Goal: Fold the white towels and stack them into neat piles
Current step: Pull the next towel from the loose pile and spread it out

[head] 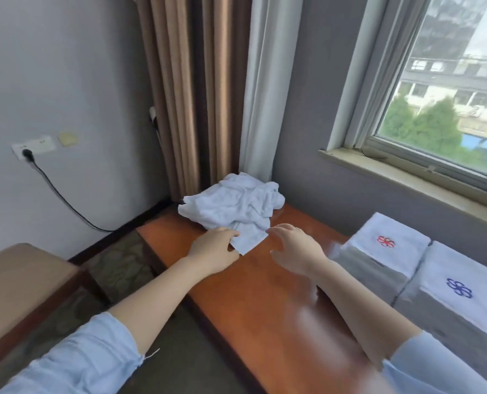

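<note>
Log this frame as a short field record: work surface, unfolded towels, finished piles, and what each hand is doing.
surface: wooden table, glossy orange-brown
unfolded: crumpled towel heap at the table's far end, by the curtains
folded: two piles at the right, side by side, the red-emblem pile and the blue-emblem pile
left: left hand has fingers curled on the heap's near corner
right: right hand is open, fingers spread, just beside that corner; contact unclear
stage: heap not yet folded
</note>
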A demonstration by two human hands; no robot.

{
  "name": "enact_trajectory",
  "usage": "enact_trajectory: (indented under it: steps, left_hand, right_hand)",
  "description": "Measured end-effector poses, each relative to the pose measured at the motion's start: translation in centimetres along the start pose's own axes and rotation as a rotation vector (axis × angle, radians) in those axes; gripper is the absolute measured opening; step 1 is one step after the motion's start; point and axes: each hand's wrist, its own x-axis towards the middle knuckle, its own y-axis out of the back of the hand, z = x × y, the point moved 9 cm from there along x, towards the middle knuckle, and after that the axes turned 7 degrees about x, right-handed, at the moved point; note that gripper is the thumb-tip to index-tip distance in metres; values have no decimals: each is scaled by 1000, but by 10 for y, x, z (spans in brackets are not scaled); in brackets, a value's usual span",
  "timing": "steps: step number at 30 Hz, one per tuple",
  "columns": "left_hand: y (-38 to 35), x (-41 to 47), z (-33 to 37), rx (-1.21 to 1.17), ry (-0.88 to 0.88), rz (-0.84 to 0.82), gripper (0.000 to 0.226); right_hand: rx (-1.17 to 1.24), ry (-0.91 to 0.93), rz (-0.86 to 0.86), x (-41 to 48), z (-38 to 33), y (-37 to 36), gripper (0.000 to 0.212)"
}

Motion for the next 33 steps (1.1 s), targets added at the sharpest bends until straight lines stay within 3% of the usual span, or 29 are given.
enact_trajectory:
  steps: [6, 14, 28, 33]
  left_hand:
    - [14, -3, -84, 14, 78, 5, 52]
    - [23, 37, -144, -30, 73, 42, 45]
    - [41, 194, -217, -28, 24, -51, 35]
    - [19, 257, -234, -41, -9, -133, 51]
  right_hand:
    - [57, 37, -34, 43, -55, -36, 57]
    - [71, 43, -33, 121, -81, -54, 55]
    - [100, -106, 7, 282, -62, -63, 54]
    - [132, -194, 11, 327, -35, -74, 55]
